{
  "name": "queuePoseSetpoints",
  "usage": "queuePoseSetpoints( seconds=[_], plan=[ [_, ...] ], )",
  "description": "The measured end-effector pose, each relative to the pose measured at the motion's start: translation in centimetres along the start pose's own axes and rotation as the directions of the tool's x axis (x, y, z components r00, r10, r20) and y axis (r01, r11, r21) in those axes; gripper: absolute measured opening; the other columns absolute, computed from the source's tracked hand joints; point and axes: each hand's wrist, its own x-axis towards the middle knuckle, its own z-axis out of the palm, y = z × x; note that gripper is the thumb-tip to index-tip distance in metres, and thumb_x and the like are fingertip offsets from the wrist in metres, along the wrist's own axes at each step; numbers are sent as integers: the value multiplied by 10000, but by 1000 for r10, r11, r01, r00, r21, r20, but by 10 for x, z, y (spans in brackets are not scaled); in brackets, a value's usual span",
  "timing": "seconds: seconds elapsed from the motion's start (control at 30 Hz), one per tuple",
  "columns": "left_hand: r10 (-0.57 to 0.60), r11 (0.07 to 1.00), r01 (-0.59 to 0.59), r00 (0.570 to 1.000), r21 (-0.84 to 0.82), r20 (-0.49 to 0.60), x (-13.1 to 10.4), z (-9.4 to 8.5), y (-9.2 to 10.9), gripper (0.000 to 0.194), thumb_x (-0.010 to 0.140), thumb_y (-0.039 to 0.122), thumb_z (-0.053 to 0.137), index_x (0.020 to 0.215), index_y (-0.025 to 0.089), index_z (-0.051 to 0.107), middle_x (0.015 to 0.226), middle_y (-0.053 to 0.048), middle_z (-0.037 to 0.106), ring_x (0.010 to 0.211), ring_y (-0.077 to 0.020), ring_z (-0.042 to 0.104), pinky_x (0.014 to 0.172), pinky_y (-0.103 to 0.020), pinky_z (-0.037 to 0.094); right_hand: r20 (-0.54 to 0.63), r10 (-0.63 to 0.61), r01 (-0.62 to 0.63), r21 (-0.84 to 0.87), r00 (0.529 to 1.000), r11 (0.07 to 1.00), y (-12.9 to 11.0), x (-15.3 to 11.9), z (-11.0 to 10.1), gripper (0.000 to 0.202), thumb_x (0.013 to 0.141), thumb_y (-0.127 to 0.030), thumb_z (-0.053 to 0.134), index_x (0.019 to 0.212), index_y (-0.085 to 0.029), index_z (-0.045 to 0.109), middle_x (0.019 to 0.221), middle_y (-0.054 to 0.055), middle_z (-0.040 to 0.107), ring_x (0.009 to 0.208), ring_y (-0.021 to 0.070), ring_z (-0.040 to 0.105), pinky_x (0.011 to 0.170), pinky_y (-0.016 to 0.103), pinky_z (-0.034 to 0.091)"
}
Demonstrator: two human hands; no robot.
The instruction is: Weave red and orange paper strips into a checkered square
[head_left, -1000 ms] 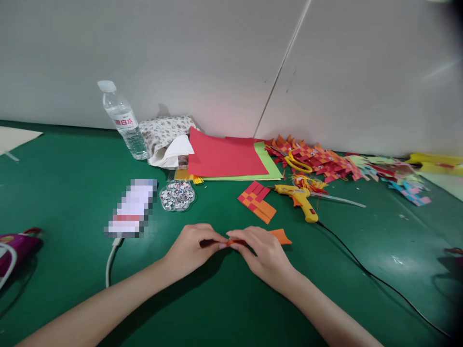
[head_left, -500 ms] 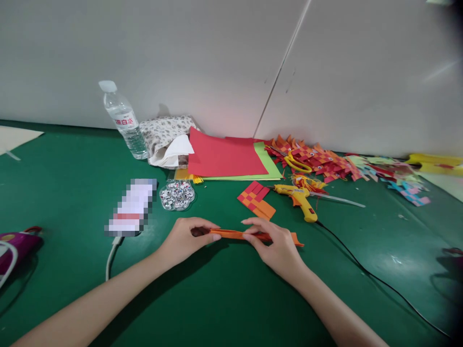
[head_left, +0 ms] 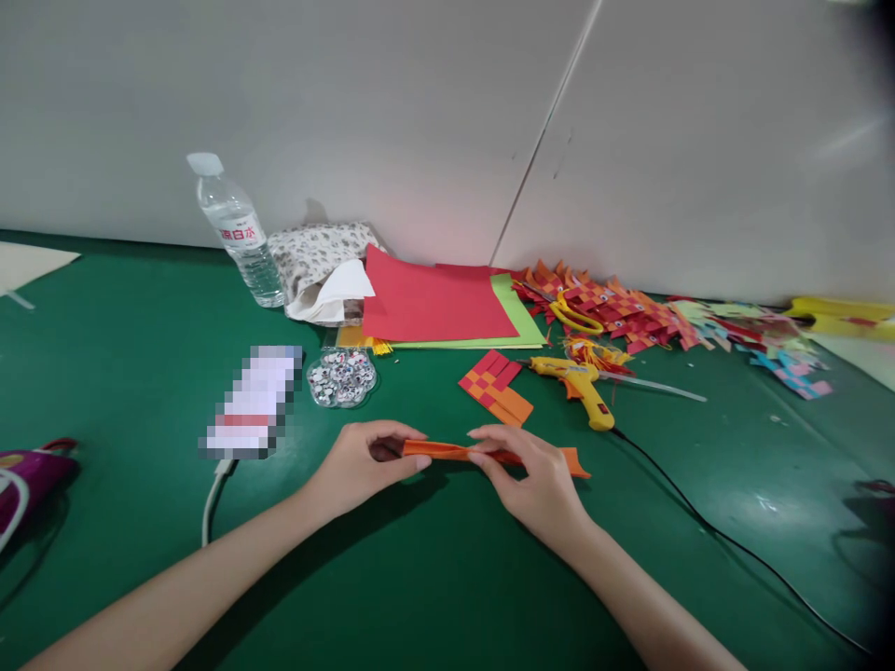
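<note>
A narrow folded orange paper strip (head_left: 446,451) lies crosswise between my hands, low over the green table. My left hand (head_left: 374,461) pinches its left end between thumb and fingers. Around its middle, the thumb and fingers of my right hand (head_left: 535,471) are closed on it, and the strip's end sticks out past that hand on the right. Just beyond the strip lies a woven red and orange paper piece (head_left: 495,387). A yellow glue gun (head_left: 577,380) rests to the right of this piece, its black cord running to the lower right.
Behind are red sheets (head_left: 440,303), a tissue pack (head_left: 318,256), a water bottle (head_left: 241,233) and woven paper pieces (head_left: 615,308) with yellow scissors (head_left: 577,317). A tray of googly eyes (head_left: 342,377) and a phone (head_left: 257,401) on a cable are left. A wall (head_left: 350,112) stands behind.
The strip's left part has turned slightly, showing more of its orange face. Both hands keep their hold and have barely moved.
</note>
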Motion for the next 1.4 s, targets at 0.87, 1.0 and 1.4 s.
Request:
queuePoseSetpoints(
  seconds=[0.87,1.0,1.4],
  plan=[
    [325,918,-315,946,242,0,-2,-3,-4,135,794,250,628,865,213,736,798,-19,731,610,-114,626,545,-187,463,3,-21,21,82,1000,996,-2,-2,5,163,809,-181,604,952,-260,603,793,-21,706,736,145,679,711,266,561],
    [436,856,-427,899,290,39,-3,-4,-1,131,815,196,596,846,189,723,733,-11,719,614,-106,637,567,-178,473,-4,-30,30,101,1000,994,-5,-3,4,183,802,-167,610,958,-262,604,791,-28,707,738,139,681,710,251,561],
    [498,761,-510,855,402,142,-3,-2,-11,139,888,161,473,903,192,608,837,14,695,724,-89,643,658,-172,472,-12,-58,58,86,998,995,-2,-2,5,137,800,-157,606,904,-245,616,791,-13,702,710,138,662,666,242,536]
  ],
)
